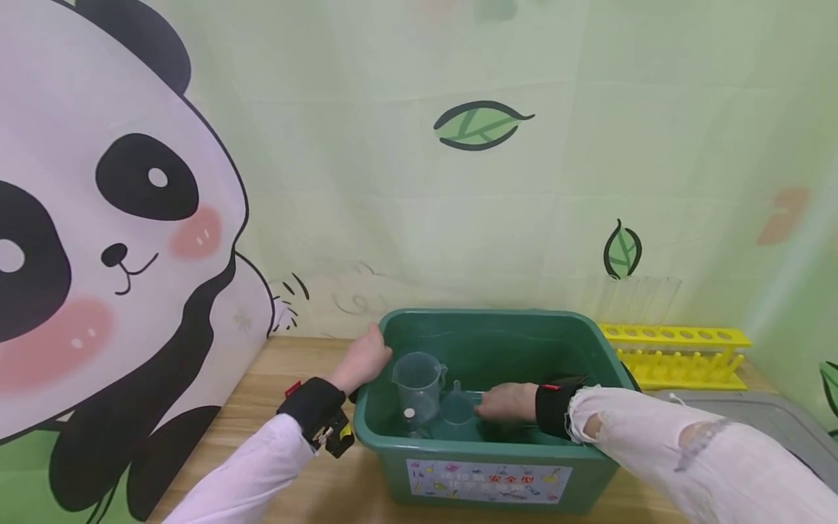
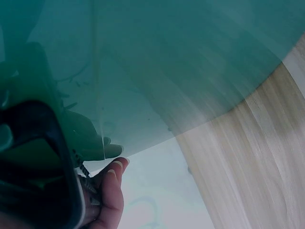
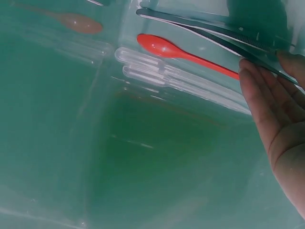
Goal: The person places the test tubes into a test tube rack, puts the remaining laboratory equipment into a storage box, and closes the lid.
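A green plastic bin stands on the wooden table. My left hand grips the bin at its left rim; in the left wrist view its curled fingers lie against the green side wall, partly hidden by a dark rounded shape. Inside the bin, my right hand pinches metal tweezers between thumb and fingers, near the bottom. Beside the tweezers lie a red spoon and two clear plastic droppers. Toward the bin's left side are a clear measuring cup and a clear funnel.
A small white-capped bottle is in the bin's front left corner. Behind and right of the bin, a yellow rack carries several clear test tubes. A grey lid lies at the right. A printed curtain hangs behind the table.
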Motion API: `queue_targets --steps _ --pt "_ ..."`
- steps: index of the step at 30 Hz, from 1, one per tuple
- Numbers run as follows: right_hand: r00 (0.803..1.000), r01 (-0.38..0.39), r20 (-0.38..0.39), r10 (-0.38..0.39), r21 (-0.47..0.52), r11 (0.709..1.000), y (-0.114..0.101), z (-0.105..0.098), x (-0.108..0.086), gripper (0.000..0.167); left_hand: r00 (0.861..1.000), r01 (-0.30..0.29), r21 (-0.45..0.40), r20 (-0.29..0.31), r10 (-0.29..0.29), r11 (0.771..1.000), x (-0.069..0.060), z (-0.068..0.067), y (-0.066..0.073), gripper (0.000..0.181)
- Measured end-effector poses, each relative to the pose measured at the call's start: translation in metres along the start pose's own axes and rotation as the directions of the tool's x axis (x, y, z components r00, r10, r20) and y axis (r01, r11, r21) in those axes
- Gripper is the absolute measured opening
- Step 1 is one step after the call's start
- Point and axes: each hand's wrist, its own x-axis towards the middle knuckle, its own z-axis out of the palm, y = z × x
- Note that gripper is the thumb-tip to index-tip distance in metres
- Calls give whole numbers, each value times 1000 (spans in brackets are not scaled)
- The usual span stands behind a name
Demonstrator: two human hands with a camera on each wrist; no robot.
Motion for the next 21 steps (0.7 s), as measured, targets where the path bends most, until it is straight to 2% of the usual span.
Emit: queue_targets --steps 9,21 --pt "999 -17 27 17 6 1000 -1 5 2 27 1000 -11 13 -8 11 1000 1 0 0 43" --pt "999 -43 2 43 58 997 0 7 0 18 1000 -13 14 -14 13 1000 0 -1 0 42"
